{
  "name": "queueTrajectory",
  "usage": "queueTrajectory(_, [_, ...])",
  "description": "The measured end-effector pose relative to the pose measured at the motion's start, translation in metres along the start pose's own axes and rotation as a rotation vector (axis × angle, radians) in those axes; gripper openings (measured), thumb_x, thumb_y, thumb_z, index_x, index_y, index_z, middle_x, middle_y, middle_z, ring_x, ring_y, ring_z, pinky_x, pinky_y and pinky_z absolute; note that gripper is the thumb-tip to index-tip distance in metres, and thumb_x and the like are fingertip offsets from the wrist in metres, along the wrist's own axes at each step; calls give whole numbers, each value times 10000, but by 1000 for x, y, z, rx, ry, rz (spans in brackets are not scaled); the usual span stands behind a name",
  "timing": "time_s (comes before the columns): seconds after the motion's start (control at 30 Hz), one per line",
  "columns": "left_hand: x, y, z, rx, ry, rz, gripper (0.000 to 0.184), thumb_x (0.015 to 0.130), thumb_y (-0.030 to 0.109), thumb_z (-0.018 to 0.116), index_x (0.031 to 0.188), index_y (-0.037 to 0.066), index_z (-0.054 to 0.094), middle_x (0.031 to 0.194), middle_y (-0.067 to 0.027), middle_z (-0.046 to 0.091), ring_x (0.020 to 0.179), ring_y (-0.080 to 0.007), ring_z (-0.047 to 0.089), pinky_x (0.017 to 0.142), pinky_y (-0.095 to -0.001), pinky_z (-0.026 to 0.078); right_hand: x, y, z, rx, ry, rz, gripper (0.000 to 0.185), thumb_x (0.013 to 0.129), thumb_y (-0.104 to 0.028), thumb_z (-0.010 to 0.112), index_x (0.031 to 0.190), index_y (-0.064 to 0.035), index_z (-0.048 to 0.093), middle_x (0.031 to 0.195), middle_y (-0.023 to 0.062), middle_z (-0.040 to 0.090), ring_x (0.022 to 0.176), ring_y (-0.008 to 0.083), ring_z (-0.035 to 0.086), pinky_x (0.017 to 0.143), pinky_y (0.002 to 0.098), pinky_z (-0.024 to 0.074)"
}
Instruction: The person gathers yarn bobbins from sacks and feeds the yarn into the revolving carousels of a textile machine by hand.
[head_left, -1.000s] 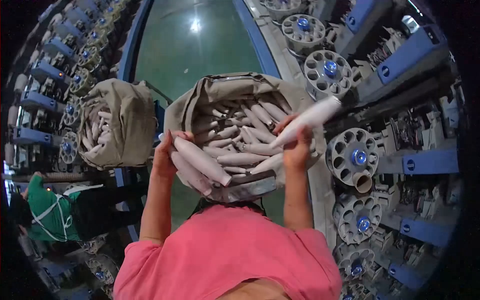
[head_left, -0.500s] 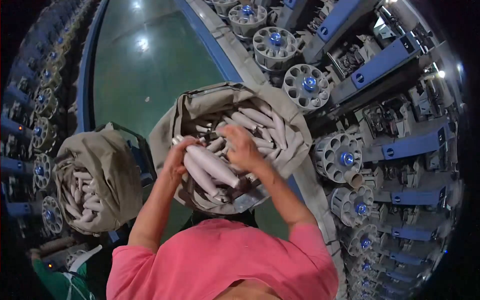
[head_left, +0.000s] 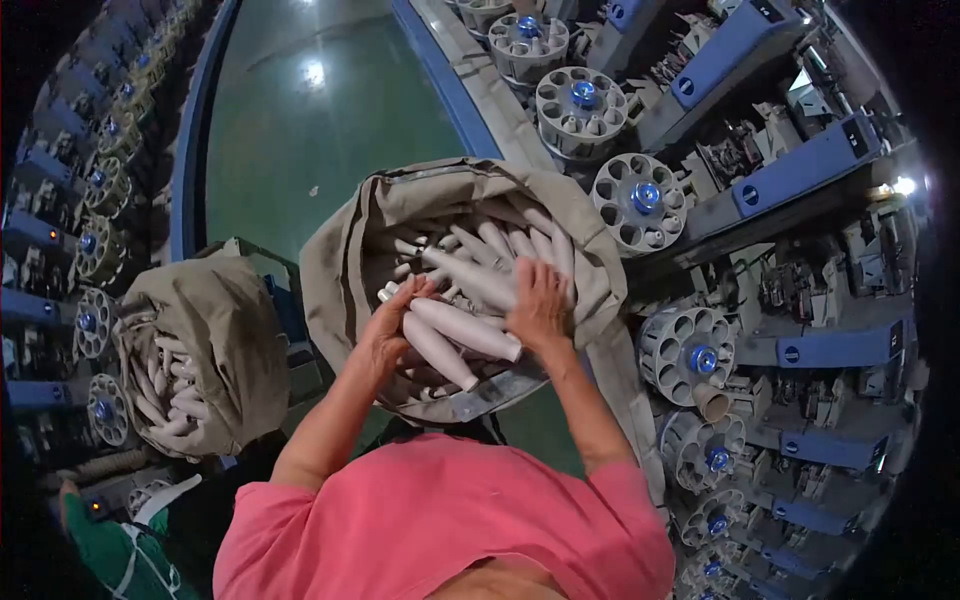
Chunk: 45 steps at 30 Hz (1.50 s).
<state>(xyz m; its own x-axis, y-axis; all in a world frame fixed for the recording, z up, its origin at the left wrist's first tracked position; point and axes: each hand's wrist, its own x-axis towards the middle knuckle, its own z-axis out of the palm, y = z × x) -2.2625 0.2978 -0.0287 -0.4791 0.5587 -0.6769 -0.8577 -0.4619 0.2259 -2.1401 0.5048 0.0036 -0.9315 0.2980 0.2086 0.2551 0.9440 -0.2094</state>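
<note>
A large beige cloth sack (head_left: pixel 335 235) stands open in front of me, with many pale pinkish-white yarn bobbins inside. My left hand (head_left: pixel 393 325) is closed around the narrow ends of two yarn bobbins (head_left: pixel 465 328), which point down and to the right over the sack's near side. At the right of the opening, my right hand (head_left: pixel 540 310) has its fingers bent over the thick end of another yarn bobbin (head_left: pixel 468 274). That one lies slantwise on top of the pile, its narrow tip toward the upper left. The thumb of my right hand is partly hidden.
A second cloth sack (head_left: pixel 225 340) of bobbins stands to my left. Machine rows with round bobbin magazines (head_left: pixel 643 203) and blue arms (head_left: pixel 835 347) line the right, with another row far left. A person in green (head_left: pixel 125 555) is at lower left. Green floor (head_left: pixel 300 150) stretches ahead.
My right hand has moved right and closed on a bobbin on the pile. My left hand keeps its two bobbins and has shifted slightly right. The view has shifted a little.
</note>
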Motion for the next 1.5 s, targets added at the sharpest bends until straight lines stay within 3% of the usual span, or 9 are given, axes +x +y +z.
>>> queueTrajectory(0.2, [-29,20,19,241,-190,70,225,809,165,665,1001,79,586,1039,-89,623,970,-232,597,900,-425,487,-7,12,-45,1027,-174,76,388,729,-189,659,1065,-45,531,888,92,558,883,291,539,855,441,409])
queueTrajectory(0.37, [-38,14,17,19,-489,106,199,799,193,683,956,110,594,1208,-116,571,1089,-292,557,980,-467,433,52,38,-71,2385,861,218,164,800,-174,575,907,-51,562,972,117,585,1009,261,549,977,450,388])
queueTrajectory(0.53, [-39,13,30,40,-641,298,249,756,238,717,949,135,597,1347,-121,464,1282,-354,391,1075,-526,301,26,-13,-44,1925,-70,-28,353,754,-146,639,1071,-1,583,1225,155,509,1215,255,448,1045,398,319])
queueTrajectory(0.67, [-56,56,10,380,-476,596,252,675,166,710,856,47,582,1045,-61,527,1264,-358,410,1054,-489,308,58,62,-2,-131,-529,-311,347,779,-105,619,1123,-58,610,1351,213,439,1306,332,371,1080,385,305])
queueTrajectory(0.83, [-93,82,31,883,-246,948,216,669,36,701,865,15,613,1022,-79,539,1163,-350,490,1002,-446,363,101,128,27,-405,-634,-682,487,763,-82,590,1231,-30,468,1219,122,528,1176,326,464,977,374,392])
queueTrajectory(1.03, [-145,55,52,794,-406,820,309,622,188,719,857,31,596,1114,-141,534,1182,-325,469,1019,-475,373,28,69,-80,1946,-223,207,596,907,-318,571,1391,-124,283,943,95,546,693,197,591,526,349,532])
queueTrajectory(1.3, [-98,-71,103,1005,-646,52,332,675,8,672,998,13,595,1151,-120,559,957,-202,583,789,-298,475,-106,18,-108,502,-177,40,309,919,-243,536,1117,-14,471,771,40,594,596,134,595,481,288,439])
queueTrajectory(1.43, [-76,-122,99,853,-671,-128,473,702,7,668,1159,-6,549,928,-79,611,837,-178,601,798,-308,487,-229,47,-126,355,-74,306,212,922,-223,539,954,-17,503,701,23,547,529,120,522,461,267,388])
queueTrajectory(1.5, [-45,-138,77,696,-731,-292,329,708,-12,654,1028,-1,576,1077,-93,590,949,-211,592,850,-336,490,-304,47,-143,1388,-82,813,224,930,-249,543,857,-39,520,631,5,476,478,116,427,432,246,326])
